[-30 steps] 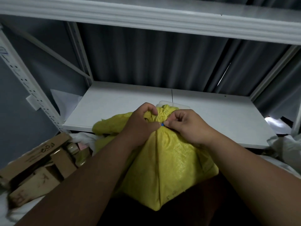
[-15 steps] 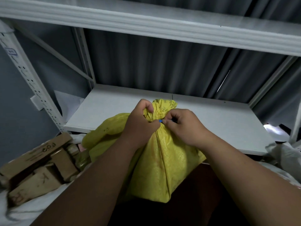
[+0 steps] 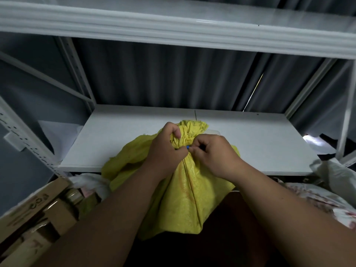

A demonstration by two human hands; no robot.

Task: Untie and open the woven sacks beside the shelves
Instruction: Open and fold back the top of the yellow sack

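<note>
A yellow woven sack (image 3: 185, 197) stands in front of me against the white shelf board (image 3: 123, 139), its gathered neck bunched at the top. My left hand (image 3: 165, 147) grips the bunched neck from the left, fingers curled round it. My right hand (image 3: 213, 153) pinches a small blue tie (image 3: 187, 147) at the neck, between the two hands. Most of the tie is hidden by my fingers.
White metal shelving surrounds the sack, with an upper shelf beam (image 3: 173, 33) overhead and uprights at both sides. Cardboard boxes (image 3: 36, 214) lie at lower left. White sacks or bags (image 3: 335, 174) and floral cloth (image 3: 325, 201) sit at right. A dark curtain hangs behind.
The sack's neck and both hands have risen slightly in the view and shifted a little toward the shelf. Both grips stay on the neck and the blue tie.
</note>
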